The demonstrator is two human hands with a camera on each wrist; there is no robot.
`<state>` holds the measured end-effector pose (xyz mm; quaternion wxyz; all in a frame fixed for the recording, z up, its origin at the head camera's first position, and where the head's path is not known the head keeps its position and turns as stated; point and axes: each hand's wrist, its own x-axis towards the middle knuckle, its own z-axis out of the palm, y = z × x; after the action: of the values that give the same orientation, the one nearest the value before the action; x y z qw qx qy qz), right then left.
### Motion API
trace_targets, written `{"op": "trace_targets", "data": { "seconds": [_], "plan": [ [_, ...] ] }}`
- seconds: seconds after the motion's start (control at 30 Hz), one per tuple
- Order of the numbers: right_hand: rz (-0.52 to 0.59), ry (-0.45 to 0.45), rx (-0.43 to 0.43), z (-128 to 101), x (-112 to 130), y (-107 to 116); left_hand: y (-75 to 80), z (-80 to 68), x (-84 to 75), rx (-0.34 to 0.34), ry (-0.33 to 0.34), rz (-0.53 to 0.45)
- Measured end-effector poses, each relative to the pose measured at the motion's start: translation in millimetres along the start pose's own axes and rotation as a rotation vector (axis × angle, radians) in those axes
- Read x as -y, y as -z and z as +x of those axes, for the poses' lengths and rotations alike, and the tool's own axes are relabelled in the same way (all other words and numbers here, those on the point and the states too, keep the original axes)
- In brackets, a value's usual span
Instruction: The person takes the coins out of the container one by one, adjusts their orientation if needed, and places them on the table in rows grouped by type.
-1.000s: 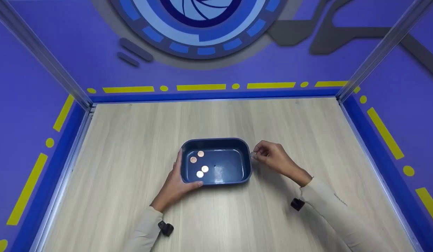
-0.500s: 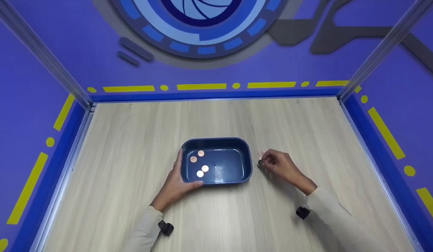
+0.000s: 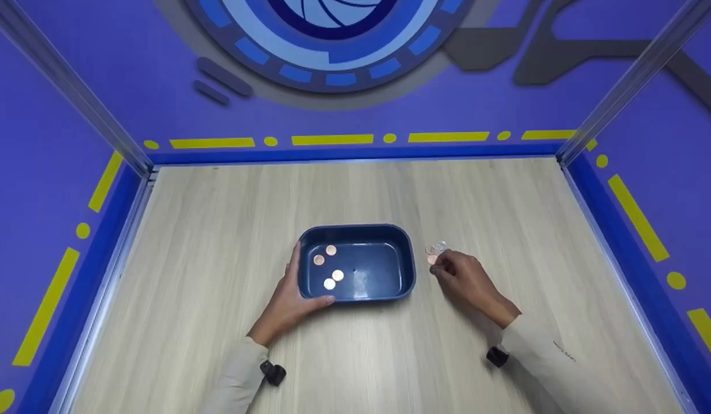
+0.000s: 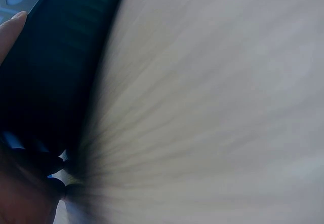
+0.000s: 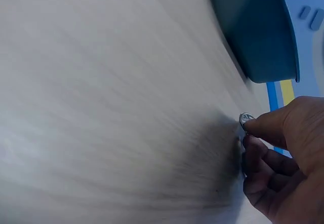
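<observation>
A dark blue rectangular box (image 3: pixel 384 270) stands on the table with several coins inside, toward its left end; one is a copper coin (image 3: pixel 319 260). My left hand (image 3: pixel 286 302) grips the box at its left side, thumb along the front rim. To the right of the box, my right hand (image 3: pixel 470 282) is low over the table, fingers curled. In the right wrist view a silver coin (image 5: pixel 246 119) is pinched at its thumb tip. Just past those fingertips lie a copper coin (image 3: pixel 432 260) and a clear-looking silver coin (image 3: pixel 441 245), partly overlapped by the hand.
The light wood table (image 3: pixel 229 230) is bounded by a blue back wall (image 3: pixel 332 123) and blue side walls with yellow marks. Metal posts (image 3: pixel 625 86) stand at the back corners. A small black camera (image 3: pixel 273 374) sits on the left sleeve, another (image 3: pixel 497 356) on the right.
My right hand has moved away from the box's right rim, rightward and toward me. Coins on the table beside it now show past the fingertips. The left hand and box have stayed put.
</observation>
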<state>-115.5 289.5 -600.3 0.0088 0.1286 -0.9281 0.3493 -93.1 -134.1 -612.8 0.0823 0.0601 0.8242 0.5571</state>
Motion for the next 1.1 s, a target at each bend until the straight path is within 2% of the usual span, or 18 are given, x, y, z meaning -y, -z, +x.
{"op": "trace_targets", "data": {
  "seconds": [0.2, 0.4, 0.73, 1.1],
  "plan": [
    [-0.071, 0.02, -0.038, -1, 1, -1, 0.7, 1.1, -0.5, -0.002, 0.002, 0.012],
    [-0.107, 0.003, -0.024, -3, 2, -1, 1.4, 2.2, 0.5, 0.003, -0.004, 0.017],
    [-0.114, -0.039, 0.007, -11, 4, -3, 1.1, -0.2, 0.6, 0.008, -0.007, 0.0],
    [-0.099, -0.084, -0.005, -28, -3, 4, 0.7, 1.0, 1.2, 0.005, -0.033, -0.009]
  ]
}}
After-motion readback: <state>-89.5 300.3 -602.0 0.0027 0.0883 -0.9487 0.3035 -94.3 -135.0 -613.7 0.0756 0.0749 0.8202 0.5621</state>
